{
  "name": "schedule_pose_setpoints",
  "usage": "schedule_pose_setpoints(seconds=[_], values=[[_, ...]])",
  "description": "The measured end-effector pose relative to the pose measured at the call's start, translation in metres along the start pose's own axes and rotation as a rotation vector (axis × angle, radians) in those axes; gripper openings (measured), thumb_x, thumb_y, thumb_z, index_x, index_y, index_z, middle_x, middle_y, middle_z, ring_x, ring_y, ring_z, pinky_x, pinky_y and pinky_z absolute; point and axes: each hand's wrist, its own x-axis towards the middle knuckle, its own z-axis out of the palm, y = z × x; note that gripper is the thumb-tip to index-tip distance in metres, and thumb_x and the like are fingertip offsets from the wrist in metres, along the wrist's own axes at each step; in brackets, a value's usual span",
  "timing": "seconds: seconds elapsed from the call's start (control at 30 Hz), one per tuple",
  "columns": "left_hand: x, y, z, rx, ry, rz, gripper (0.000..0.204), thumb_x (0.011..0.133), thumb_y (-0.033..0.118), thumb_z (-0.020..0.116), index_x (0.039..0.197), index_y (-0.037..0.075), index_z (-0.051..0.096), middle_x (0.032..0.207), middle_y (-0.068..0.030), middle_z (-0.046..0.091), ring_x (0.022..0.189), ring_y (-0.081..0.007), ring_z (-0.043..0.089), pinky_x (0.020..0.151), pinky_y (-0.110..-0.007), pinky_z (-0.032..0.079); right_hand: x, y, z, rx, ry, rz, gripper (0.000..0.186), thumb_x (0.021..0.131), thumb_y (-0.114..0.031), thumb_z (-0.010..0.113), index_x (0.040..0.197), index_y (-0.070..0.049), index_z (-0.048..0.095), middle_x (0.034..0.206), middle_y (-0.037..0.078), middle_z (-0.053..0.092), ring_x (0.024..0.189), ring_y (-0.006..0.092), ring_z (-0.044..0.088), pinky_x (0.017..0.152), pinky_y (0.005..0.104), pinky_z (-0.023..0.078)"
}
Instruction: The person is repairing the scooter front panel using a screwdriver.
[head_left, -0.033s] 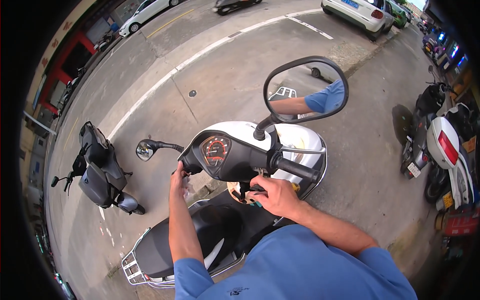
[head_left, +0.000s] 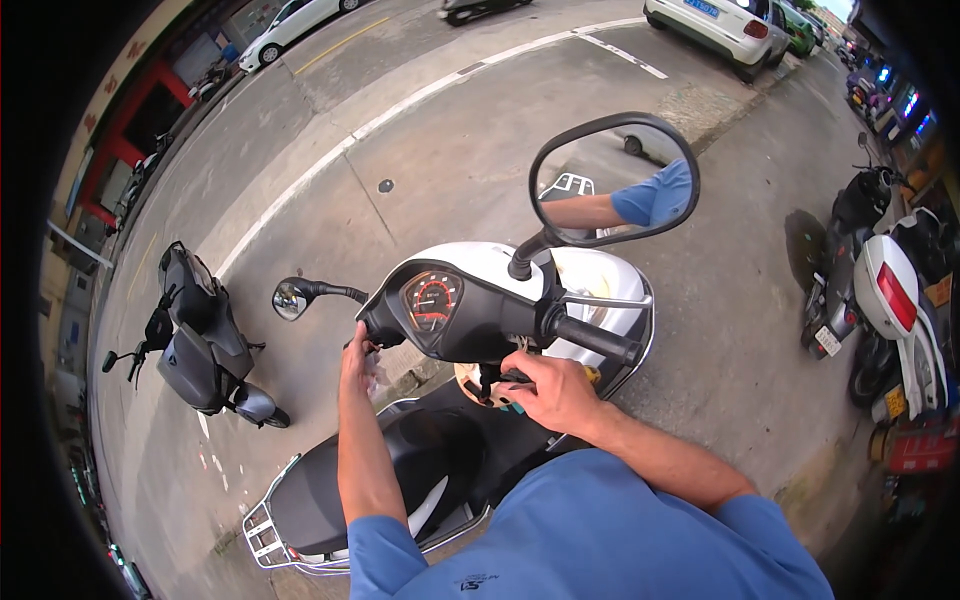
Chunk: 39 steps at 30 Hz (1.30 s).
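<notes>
A white and black scooter (head_left: 470, 247) stands in front of me, its round dash gauge (head_left: 432, 300) lit orange-red. My left hand (head_left: 355, 357) is closed round the left handlebar end, which it mostly hides. Something clear and crumpled, like thin plastic (head_left: 374, 380), shows beside that palm. My right hand (head_left: 555, 392) is just below the dash on the right, thumb and forefinger pinched on a small black piece (head_left: 516, 377); its exact kind is hard to make out. The right handlebar grip (head_left: 597, 341) is untouched. Behind the right fingers, a pale round thing (head_left: 470, 385) is partly covered.
A large mirror (head_left: 615, 180) rises on the right, a smaller mirror (head_left: 290, 298) on the left. The black seat (head_left: 350, 480) lies beside me. A grey scooter (head_left: 215, 350) is parked at left, a white-boxed scooter (head_left: 885, 285) at right. White cars (head_left: 715, 30) stand beyond.
A dark motorbike on the far road has moved slightly right. My hands and the scooter look the same.
</notes>
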Motion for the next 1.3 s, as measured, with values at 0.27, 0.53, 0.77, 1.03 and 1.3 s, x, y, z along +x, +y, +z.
schedule_pose_setpoints(seconds=[0.27,0.53,0.77,1.03,1.3], values=[[0.015,-0.008,-0.011,-0.065,-0.041,-0.014,0.064,0.078,0.075,0.059,0.078,0.011,0.065,0.075,-0.0035,0.059,0.069,-0.0193,0.051,0.058,-0.039,0.035,0.0,-0.001,0.002,-0.005,-0.031,-0.018,0.025,0.083,-0.018,0.072,0.101,-0.01,0.057,0.079,0.011,0.067,0.073,0.0333,0.067,0.06,0.044,0.051],[0.006,-0.006,-0.003,-0.078,-0.038,0.013,0.064,0.077,0.075,0.061,0.082,0.011,0.066,0.077,-0.0032,0.06,0.069,-0.0174,0.053,0.056,-0.036,0.035,0.0,0.001,0.001,-0.011,-0.016,-0.018,0.024,0.084,-0.019,0.072,0.101,-0.011,0.057,0.079,0.01,0.067,0.073,0.0329,0.067,0.06,0.0434,0.051],[0.003,-0.016,0.008,-0.022,0.143,0.076,0.064,0.079,0.073,0.063,0.077,0.009,0.065,0.073,-0.0041,0.059,0.062,-0.0181,0.052,0.048,-0.036,0.036,0.001,-0.002,0.001,-0.022,-0.029,-0.016,0.024,0.084,-0.019,0.072,0.101,-0.011,0.057,0.078,0.011,0.067,0.072,0.0331,0.067,0.059,0.0432,0.051],[-0.013,-0.034,0.014,-0.242,0.127,0.123,0.055,0.083,0.059,0.069,0.087,0.004,0.067,0.082,-0.0071,0.063,0.064,-0.018,0.055,0.046,-0.034,0.039,0.0,-0.003,0.003,-0.015,-0.044,0.006,0.026,0.084,-0.015,0.07,0.106,-0.011,0.057,0.082,0.011,0.068,0.074,0.0336,0.067,0.06,0.0434,0.051],[-0.078,-0.078,0.056,-0.663,0.182,0.239,0.026,0.089,0.031,0.071,0.093,0.005,0.067,0.081,-0.0024,0.061,0.069,-0.0117,0.055,0.059,-0.029,0.044,-0.003,-0.004,0.003,-0.091,-0.054,-0.047,0.025,0.085,-0.01,0.066,0.109,-0.01,0.057,0.093,0.012,0.068,0.078,0.0342,0.067,0.065,0.044,0.053]])
